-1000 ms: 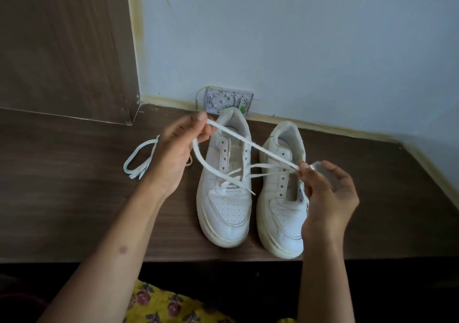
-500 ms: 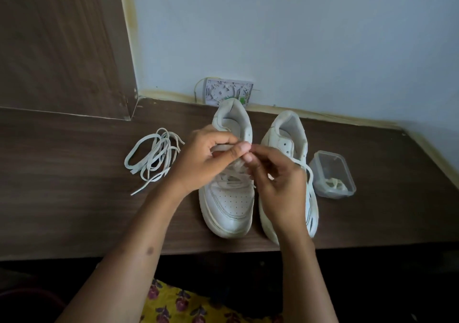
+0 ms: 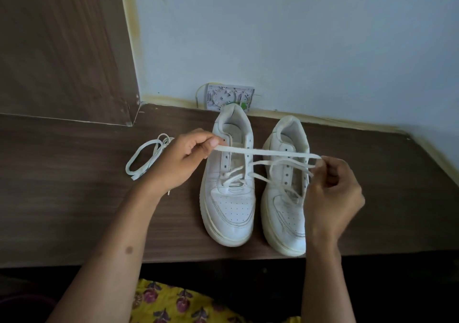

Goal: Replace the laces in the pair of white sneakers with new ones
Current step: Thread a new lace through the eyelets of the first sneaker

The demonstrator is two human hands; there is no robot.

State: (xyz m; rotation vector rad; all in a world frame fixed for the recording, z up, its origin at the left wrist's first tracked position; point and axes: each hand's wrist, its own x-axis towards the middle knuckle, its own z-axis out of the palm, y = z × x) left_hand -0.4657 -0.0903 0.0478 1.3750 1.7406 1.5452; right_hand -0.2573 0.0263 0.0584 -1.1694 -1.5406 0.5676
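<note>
Since half a second ago my hands spread apart: left hand [image 3: 181,160] and right hand [image 3: 332,186] pinch lace [image 3: 268,152] ends, stretched taut above both sneakers [image 3: 229,186] on tabletop [image 3: 74,211]; spare laces [image 3: 146,156] left of sneakers.

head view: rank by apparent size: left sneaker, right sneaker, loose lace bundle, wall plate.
1-2. left sneaker and right sneaker: look alike, not ranked.
3. loose lace bundle, partly hidden by the left hand.
4. wall plate, farthest back.
</note>
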